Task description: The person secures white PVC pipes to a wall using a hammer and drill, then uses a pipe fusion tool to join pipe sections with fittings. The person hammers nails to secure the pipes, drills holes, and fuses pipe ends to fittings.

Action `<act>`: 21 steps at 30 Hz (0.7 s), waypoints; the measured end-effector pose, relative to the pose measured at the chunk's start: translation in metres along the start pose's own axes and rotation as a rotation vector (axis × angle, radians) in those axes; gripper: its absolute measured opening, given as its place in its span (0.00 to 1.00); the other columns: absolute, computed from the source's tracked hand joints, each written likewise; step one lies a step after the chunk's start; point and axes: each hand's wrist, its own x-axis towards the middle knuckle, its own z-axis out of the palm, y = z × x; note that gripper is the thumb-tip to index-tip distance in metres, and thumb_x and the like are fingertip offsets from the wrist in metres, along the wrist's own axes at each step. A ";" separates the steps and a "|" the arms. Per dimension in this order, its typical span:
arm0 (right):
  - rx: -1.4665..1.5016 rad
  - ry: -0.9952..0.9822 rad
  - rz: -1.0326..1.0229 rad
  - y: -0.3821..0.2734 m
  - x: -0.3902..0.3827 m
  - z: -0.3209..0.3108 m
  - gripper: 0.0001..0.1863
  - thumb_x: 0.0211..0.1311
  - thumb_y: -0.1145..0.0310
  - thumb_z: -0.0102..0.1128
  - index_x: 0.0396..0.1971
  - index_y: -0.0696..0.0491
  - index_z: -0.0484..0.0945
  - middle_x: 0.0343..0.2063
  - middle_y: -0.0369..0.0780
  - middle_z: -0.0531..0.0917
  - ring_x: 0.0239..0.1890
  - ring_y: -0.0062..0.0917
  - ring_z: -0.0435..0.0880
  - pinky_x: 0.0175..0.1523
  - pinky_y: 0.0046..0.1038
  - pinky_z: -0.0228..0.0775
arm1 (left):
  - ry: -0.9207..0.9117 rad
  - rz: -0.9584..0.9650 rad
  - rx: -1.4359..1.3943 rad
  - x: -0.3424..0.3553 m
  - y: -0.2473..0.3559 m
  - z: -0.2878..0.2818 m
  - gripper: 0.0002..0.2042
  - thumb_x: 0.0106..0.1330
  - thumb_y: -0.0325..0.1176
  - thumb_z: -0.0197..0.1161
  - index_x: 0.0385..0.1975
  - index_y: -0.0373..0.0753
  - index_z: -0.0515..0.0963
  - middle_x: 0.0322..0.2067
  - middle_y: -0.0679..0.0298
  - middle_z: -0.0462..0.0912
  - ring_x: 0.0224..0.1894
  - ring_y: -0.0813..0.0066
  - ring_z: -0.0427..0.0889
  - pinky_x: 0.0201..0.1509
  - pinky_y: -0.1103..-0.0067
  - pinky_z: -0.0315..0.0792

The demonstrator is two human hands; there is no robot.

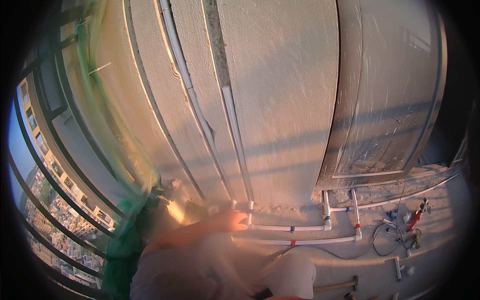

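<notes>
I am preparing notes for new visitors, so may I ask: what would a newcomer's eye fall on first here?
Probably the white pipes on the floor, right of centre, with the person's blurred left hand beside their left ends. The tall wall above, cut by long grooves, also stands out. On the left, green netting and a tall beige building outside would catch the eye.

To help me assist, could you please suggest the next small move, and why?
Perhaps steady the blue-banded pipe with the left hand and check its alignment with the wall pipe, since that hand is beside where they come close.
</notes>
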 end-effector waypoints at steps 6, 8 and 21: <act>0.959 -0.370 -0.340 -0.306 -0.084 0.129 0.19 0.85 0.61 0.48 0.62 0.59 0.74 0.23 0.28 0.65 0.19 0.10 0.57 0.22 0.19 0.47 | 0.009 0.016 0.030 0.020 -0.007 0.022 0.26 0.70 0.57 0.62 0.56 0.41 0.79 0.54 0.52 0.85 0.58 0.49 0.83 0.60 0.59 0.75; 1.176 -0.603 -0.361 -0.421 -0.137 0.171 0.21 0.85 0.55 0.47 0.58 0.59 0.74 0.23 0.29 0.66 0.18 0.11 0.60 0.20 0.18 0.49 | 0.026 0.042 -0.006 0.027 -0.014 0.026 0.26 0.69 0.55 0.63 0.55 0.40 0.79 0.54 0.51 0.85 0.59 0.49 0.82 0.63 0.59 0.74; 1.127 -1.137 -0.680 -0.822 -0.491 0.277 0.14 0.83 0.58 0.50 0.46 0.55 0.67 0.25 0.33 0.73 0.24 0.18 0.74 0.29 0.26 0.69 | 0.226 0.166 -0.130 0.008 -0.063 0.040 0.23 0.67 0.52 0.63 0.48 0.38 0.80 0.46 0.47 0.86 0.52 0.46 0.85 0.56 0.57 0.75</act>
